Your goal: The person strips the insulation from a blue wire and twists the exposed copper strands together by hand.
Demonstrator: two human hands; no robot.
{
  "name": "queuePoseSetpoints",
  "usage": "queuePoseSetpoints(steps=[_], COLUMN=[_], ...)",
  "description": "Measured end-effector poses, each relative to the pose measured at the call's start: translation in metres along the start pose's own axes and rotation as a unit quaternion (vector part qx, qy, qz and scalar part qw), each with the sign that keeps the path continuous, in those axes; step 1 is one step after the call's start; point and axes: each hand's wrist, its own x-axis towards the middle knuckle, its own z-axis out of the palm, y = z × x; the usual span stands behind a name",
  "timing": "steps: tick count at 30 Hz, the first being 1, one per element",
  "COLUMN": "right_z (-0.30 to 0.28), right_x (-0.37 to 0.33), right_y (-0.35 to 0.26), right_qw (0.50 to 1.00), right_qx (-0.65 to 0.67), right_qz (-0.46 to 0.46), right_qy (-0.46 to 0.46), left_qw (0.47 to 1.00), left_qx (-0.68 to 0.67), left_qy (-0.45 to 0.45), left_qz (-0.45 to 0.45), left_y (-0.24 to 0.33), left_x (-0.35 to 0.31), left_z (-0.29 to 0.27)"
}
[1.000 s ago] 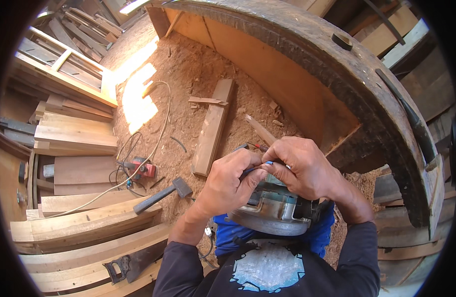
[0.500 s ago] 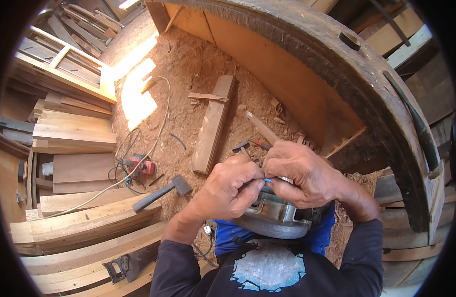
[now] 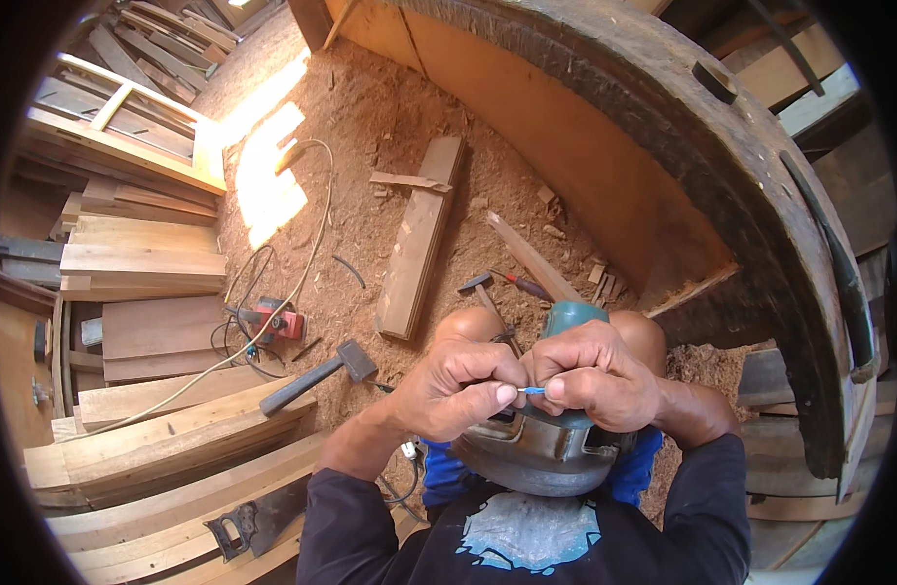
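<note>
A thin blue wire (image 3: 534, 391) with a pale, whitish end stretches between my hands. Thumb and finger of my left hand (image 3: 465, 388) pinch the pale end. The blue part is pinched by my right hand (image 3: 599, 376). Just beneath both hands, a teal and grey metal power tool (image 3: 536, 453) rests on my lap between my knees. Its teal body (image 3: 573, 316) points away from me, and my hands cover part of it. Where the wire leads is hidden by my fingers.
Sawdust covers the floor. Ahead lie stacked boards (image 3: 419, 249), a small hammer (image 3: 475, 283) and a screwdriver (image 3: 528, 285). To the left are a mallet (image 3: 322, 375), a red power tool (image 3: 278, 320), a cord and a handsaw (image 3: 248, 528) on planks. A curved wooden bench (image 3: 604, 58) arches along the right.
Both hands have lowered slightly toward me and shifted, so more blue wire shows between the fingers. The teal tool body has come into view beyond my hands.
</note>
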Motion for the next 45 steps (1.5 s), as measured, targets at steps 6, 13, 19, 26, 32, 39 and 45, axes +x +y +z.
queuePoseSetpoints(steps=[6, 13, 19, 26, 32, 39, 45], right_z=[-0.007, -0.008, -0.012, -0.012, -0.019, -0.040, -0.064], right_x=[0.003, 0.006, 0.008, 0.005, -0.021, 0.002, 0.017], right_y=[0.001, 0.013, 0.022, 0.018, -0.016, -0.037, -0.011], right_qw=[0.999, 0.990, 0.982, 0.961, 0.962, 0.932, 0.663], right_qx=[0.040, 0.142, 0.180, 0.269, 0.236, -0.316, -0.633], right_qz=[0.008, -0.024, -0.054, -0.059, -0.036, -0.088, -0.149], right_qy=[-0.012, 0.001, 0.000, 0.019, 0.130, 0.155, 0.371], left_qw=[0.999, 0.997, 0.994, 0.997, 0.994, 0.940, 0.934], left_qx=[-0.035, -0.066, -0.092, -0.067, -0.082, -0.301, -0.326], left_qy=[0.011, 0.011, 0.025, 0.026, 0.043, 0.138, 0.130], left_qz=[-0.006, -0.034, -0.060, -0.030, -0.055, -0.084, -0.060], left_y=[-0.005, -0.009, -0.010, -0.013, -0.019, -0.041, -0.040], left_x=[0.005, 0.008, 0.010, 0.016, 0.011, 0.003, 0.000], left_z=[-0.002, -0.003, -0.006, -0.009, -0.013, -0.018, -0.015])
